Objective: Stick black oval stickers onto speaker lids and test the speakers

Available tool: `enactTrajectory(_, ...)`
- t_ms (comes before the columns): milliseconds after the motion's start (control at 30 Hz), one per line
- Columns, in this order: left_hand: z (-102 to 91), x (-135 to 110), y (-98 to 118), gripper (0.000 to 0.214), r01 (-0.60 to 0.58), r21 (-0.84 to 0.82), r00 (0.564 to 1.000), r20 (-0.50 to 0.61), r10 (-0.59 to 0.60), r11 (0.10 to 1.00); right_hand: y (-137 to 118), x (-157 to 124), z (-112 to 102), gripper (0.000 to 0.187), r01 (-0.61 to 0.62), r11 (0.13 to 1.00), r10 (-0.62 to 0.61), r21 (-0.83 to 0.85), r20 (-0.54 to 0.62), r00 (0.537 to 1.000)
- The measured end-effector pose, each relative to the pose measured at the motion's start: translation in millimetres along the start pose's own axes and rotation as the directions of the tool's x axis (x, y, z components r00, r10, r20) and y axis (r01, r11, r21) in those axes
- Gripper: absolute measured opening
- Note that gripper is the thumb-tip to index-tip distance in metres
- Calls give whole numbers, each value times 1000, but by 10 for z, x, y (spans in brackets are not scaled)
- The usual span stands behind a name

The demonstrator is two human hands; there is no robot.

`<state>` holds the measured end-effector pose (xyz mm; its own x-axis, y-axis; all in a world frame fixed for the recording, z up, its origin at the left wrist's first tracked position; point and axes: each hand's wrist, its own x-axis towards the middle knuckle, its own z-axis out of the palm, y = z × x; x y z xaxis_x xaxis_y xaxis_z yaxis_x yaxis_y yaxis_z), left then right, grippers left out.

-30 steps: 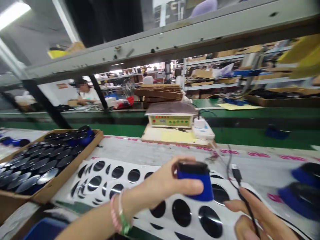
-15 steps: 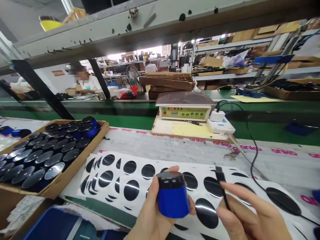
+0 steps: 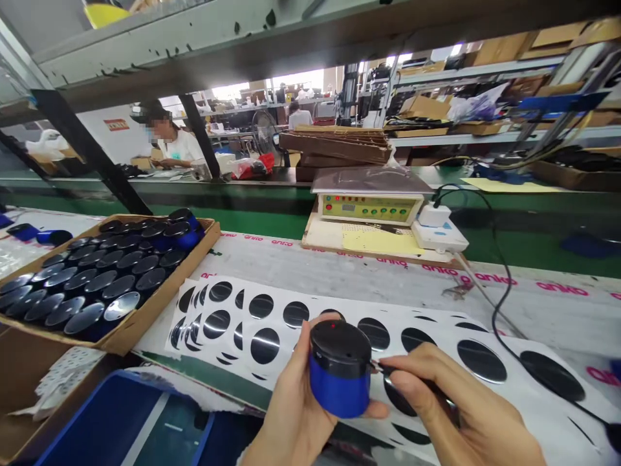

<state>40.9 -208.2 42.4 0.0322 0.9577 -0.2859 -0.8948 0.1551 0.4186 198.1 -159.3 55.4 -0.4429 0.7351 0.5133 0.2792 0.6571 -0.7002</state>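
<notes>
A round blue device with a black top (image 3: 339, 382) is in my left hand (image 3: 295, 401), its fingers and thumb closed around the sides. A small red light glows on the black top. My right hand (image 3: 456, 401) pinches a thin black plug (image 3: 385, 367), its narrow tip up against the right side of the device's black band. Whether the tip is inside a socket, I cannot tell. Beneath both hands lie white sheets (image 3: 286, 346) of round, glossy black stickers.
At left a cardboard tray (image 3: 206, 249) holds rows of similar devices. Below it is a blue bin (image 3: 104, 404). A control box with lit buttons (image 3: 369, 207) stands behind, beside a white power adapter (image 3: 439, 230) whose black cable (image 3: 499, 307) runs down the right side. Another person (image 3: 177, 145) sits across the line.
My right hand has brought the plug leftward to the device's side. The device has turned, its ON/OFF marking no longer facing me, and a red light now shows on top.
</notes>
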Motion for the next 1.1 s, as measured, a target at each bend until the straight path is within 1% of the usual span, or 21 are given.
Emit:
enactTrajectory(67,0,-14,-6,43,34,24,999,6,-34,999,-5,-29,-33,12,1,1000,-1,-7,17,1000)
enactTrajectory(100,-5,-24,-14,46,46,30,999,29,-47,998,-12,-48,-47,12,3,1000,-3,-12,15,1000)
enactTrajectory(167,-22,-45,-37,50,39,51,995,85,-43,998,-27,-84,-73,11,5,1000,-5,-24,-1,1000)
enactTrajectory(233,-32,-62,-62,50,23,90,993,109,-33,996,-34,-107,-94,11,3,999,-4,-39,-18,1000)
enactTrajectory(333,1,-64,-86,43,33,142,998,54,-41,989,-27,-112,-120,11,-5,999,4,-49,-22,1000)
enactTrajectory(467,65,-30,-105,51,57,212,998,-45,-48,976,-34,-112,-160,12,-1,997,2,-73,12,1000)
enactTrajectory(533,64,-13,-119,56,43,289,996,-83,-20,956,-50,-128,-182,12,5,988,-2,-153,21,1000)
enactTrajectory(567,57,-9,-126,58,18,350,996,-92,15,936,-57,-139,-191,12,21,977,-18,-211,17,1000)
enactTrajectory(633,45,-9,-137,66,-77,514,990,-61,126,854,-57,-160,-199,11,61,944,-60,-325,11,998)
enactTrajectory(700,51,-16,-135,75,-164,673,978,14,209,722,-28,-172,-190,9,86,921,-98,-380,-12,995)
enactTrajectory(733,65,-21,-129,78,-184,736,974,45,224,652,0,-175,-180,8,92,925,-108,-369,-22,994)
enactTrajectory(800,107,-25,-107,81,-189,851,967,75,242,490,82,-180,-154,11,89,954,-99,-286,-18,995)
enactTrajectory(833,132,-24,-92,78,-203,905,957,102,272,375,133,-186,-139,16,82,969,-83,-233,8,997)
enactTrajectory(867,156,-21,-73,75,-239,945,935,162,316,222,185,-197,-125,20,74,980,-66,-183,52,996)
enactTrajectory(900,177,-16,-53,73,-289,957,899,258,355,36,235,-213,-112,24,65,988,-52,-141,92,994)
enactTrajectory(933,195,-10,-32,72,-346,923,848,384,364,-168,280,-233,-102,27,56,992,-43,-109,115,992)
enactTrajectory(967,209,-2,-12,72,-402,841,786,520,334,-363,318,-255,-95,28,44,995,-34,-85,113,993)
enactTrajectory(1000,219,5,5,74,-452,721,716,645,268,-526,345,-278,-92,28,30,997,-23,-66,93,995)
enactTrajectory(1033,228,12,16,74,-492,589,638,745,195,-641,362,-299,-91,27,14,999,-11,-51,58,998)
enactTrajectory(1067,238,18,20,69,-522,469,551,823,137,-712,370,-317,-93,26,-5,999,5,-42,20,1000)
enactTrajectory(1100,250,23,18,59,-544,369,454,885,106,-754,371,-332,-95,26,-15,999,14,-38,-14,1000)
